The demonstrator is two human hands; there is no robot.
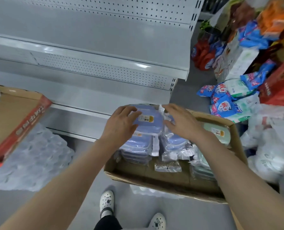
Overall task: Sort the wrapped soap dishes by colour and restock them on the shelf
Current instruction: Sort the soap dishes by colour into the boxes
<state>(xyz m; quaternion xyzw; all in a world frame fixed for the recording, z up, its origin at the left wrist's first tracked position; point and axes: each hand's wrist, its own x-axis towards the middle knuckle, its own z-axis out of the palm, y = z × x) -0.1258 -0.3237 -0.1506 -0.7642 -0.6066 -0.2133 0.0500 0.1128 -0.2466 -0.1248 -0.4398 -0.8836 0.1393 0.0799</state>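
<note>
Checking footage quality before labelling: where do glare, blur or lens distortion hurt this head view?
Head view: glare streaks on the shelf edge and on the film of the wrapped blue soap dishes; head view: straight shelf lines bow, wide-angle distortion; head view: the packet pile at upper right is smeared soft; head view: lighting even, without hard shadows.

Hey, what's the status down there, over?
Left hand open on top blue soap dish. Right hand open over next blue stack. Green dishes at box right side. Nothing blocking the shelf.
</note>
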